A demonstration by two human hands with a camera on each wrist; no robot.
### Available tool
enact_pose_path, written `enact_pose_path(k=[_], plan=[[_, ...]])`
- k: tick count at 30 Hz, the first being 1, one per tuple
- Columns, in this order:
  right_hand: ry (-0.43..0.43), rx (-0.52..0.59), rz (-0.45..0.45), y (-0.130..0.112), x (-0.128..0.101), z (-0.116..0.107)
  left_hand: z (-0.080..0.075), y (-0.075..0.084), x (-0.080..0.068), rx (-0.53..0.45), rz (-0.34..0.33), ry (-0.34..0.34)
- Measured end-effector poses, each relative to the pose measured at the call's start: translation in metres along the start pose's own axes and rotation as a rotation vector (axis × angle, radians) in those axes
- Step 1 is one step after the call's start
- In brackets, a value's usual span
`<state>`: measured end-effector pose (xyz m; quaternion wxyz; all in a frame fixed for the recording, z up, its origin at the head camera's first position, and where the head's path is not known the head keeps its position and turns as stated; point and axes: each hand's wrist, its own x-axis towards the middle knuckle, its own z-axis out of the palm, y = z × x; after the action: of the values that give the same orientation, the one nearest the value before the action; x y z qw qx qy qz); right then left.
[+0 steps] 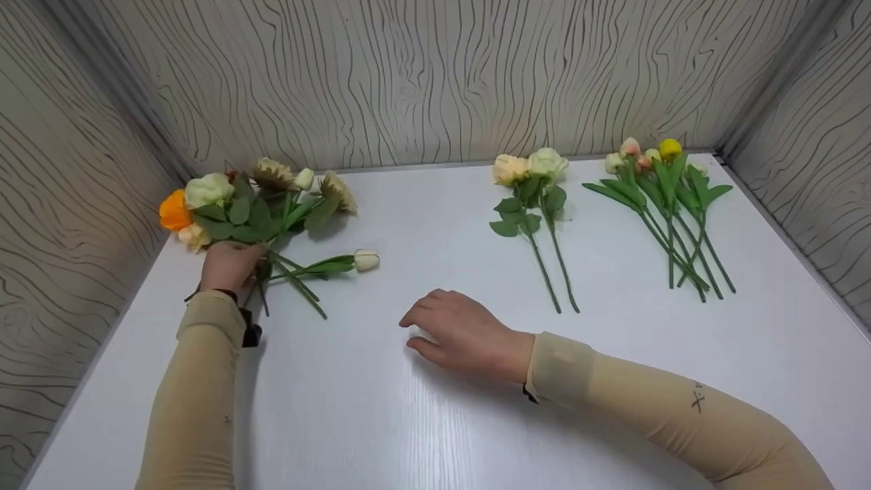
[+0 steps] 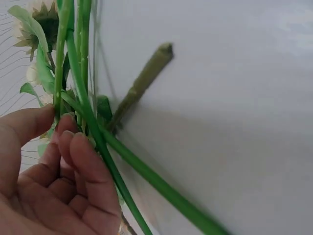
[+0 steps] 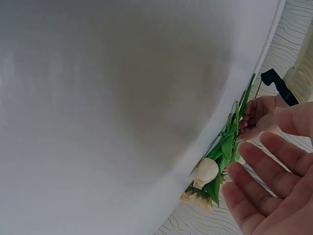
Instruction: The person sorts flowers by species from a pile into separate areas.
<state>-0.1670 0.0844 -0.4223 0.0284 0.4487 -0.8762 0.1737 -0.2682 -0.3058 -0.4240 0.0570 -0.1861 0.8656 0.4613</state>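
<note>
Mid-sort, apparently: left hand (image 1: pixel 230 265) gripping the mixed bunch (image 1: pixel 255 204) by its stems at ten o'clock on the surface (image 1: pixel 422 422). Right hand (image 1: pixel 463 335) loose-fingered, empty, near centre. Next, probably reaching toward the white tulip (image 1: pixel 365 259) at its eleven o'clock, pinching the stem.

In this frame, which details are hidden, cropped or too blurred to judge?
- Head view: the left hand covers where its fingers meet the bunch of flowers.
- Left wrist view: the green stems run off the top and bottom edges; most blooms are cropped.
- Right wrist view: the right hand is cut by the edge; the white tulip is small and soft.
</note>
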Motion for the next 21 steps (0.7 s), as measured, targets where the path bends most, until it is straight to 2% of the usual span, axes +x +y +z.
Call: enact_pose_path(k=[3, 11, 17, 21], plan=[[0.020, 0.009, -0.006, 0.001, -0.001, 0.000, -0.001, 0.003, 0.001, -0.037, -0.015, -0.017], [0.033, 0.037, 0.025, 0.006, -0.006, -0.005, -0.005, 0.012, -0.005, -0.214, -0.067, -0.069], [0.069, 0.059, 0.039, 0.015, -0.010, -0.007, -0.009, 0.022, -0.011, -0.275, -0.031, -0.061], [0.113, 0.082, 0.060, 0.023, -0.014, -0.011, -0.007, 0.036, -0.017, -0.281, 0.008, -0.059]])
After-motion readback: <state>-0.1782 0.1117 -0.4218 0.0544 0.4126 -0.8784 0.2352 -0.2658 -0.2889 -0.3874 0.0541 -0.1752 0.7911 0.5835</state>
